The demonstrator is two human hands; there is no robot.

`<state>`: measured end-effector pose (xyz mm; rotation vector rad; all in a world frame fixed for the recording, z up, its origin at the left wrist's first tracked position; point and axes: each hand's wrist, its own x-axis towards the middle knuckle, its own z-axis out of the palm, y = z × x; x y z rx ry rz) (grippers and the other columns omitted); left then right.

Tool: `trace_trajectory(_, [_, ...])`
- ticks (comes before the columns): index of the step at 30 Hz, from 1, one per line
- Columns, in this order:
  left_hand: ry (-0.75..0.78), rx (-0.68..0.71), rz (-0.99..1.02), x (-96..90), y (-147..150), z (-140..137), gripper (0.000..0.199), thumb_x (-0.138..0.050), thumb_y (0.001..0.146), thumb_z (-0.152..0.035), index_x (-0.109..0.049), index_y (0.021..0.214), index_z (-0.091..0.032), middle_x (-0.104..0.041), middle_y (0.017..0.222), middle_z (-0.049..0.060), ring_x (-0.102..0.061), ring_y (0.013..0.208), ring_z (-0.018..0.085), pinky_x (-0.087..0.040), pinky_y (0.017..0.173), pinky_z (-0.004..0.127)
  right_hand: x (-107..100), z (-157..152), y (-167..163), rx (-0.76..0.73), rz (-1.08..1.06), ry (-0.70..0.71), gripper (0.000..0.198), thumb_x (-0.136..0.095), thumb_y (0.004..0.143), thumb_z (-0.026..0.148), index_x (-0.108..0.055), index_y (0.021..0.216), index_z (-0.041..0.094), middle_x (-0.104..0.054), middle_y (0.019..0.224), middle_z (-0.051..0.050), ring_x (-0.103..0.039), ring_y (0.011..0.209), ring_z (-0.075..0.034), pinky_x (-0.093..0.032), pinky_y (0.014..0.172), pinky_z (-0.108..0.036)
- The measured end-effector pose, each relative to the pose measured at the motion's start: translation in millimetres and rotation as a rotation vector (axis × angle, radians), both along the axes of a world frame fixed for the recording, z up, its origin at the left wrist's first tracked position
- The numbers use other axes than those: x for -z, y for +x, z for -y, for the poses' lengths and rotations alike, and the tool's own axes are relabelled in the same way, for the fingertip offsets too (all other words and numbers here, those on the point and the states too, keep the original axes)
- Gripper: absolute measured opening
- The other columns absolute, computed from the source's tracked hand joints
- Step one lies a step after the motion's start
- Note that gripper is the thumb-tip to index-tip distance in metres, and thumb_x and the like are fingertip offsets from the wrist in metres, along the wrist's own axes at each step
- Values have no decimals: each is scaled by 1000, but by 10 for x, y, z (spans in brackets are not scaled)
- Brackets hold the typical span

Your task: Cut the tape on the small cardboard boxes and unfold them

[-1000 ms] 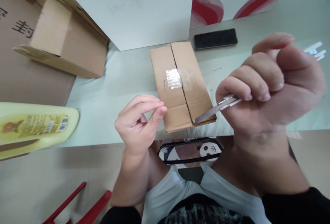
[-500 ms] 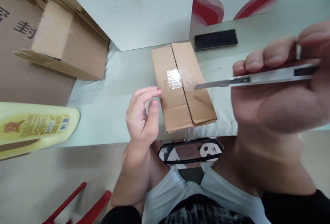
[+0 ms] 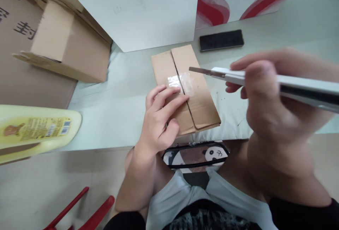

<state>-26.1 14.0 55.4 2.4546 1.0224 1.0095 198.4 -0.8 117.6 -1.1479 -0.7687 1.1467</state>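
Note:
A small brown cardboard box [image 3: 203, 106] lies on the table, its top flaps meeting at a seam. Clear tape [image 3: 186, 84] crosses that seam near the middle. My left hand [image 3: 160, 120] rests on the box's left side, fingers stretched out over the top and fingertips close to the tape. In my closed right hand [image 3: 275, 99] is a utility knife [image 3: 238, 76] with its blade extended. The blade points left and appears above the right flap; I cannot tell whether it touches the cardboard.
A black phone [image 3: 221, 41] lies behind the box. A large white box [image 3: 148, 11] and a red-and-white carton [image 3: 238, 4] stand farther back. At left are an open cardboard box [image 3: 71, 43] and a yellow bottle [image 3: 39, 127]. The table's front edge runs below the box.
My left hand has moved right onto the box, and the box has shifted slightly left. My right hand has turned over, changing its grip on the knife, with the blade tip now higher and farther left.

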Motion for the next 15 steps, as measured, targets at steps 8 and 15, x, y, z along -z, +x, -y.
trace_trajectory(8, [-62, -63, -81, -36, 53, 67, 55, -48, 81, -21, -63, 134, -27, -59, 145, 9, -44, 140, 32, -31, 126, 55, 9, 49, -178, 118, 981, 398, 13, -70, 92, 31, -72, 85, 19, -71, 67, 1, -62, 57, -11, -43, 55, -28])
trace_trajectory(15, [-45, -117, -60, -8, 186, 163, 55, -47, 82, -19, -66, 133, -19, -58, 143, 13, -40, 141, 31, -30, 127, 51, 38, 20, -203, 94, 986, 447, 25, -61, 101, 39, -72, 87, 21, -73, 72, -1, -66, 61, -14, -48, 59, -30])
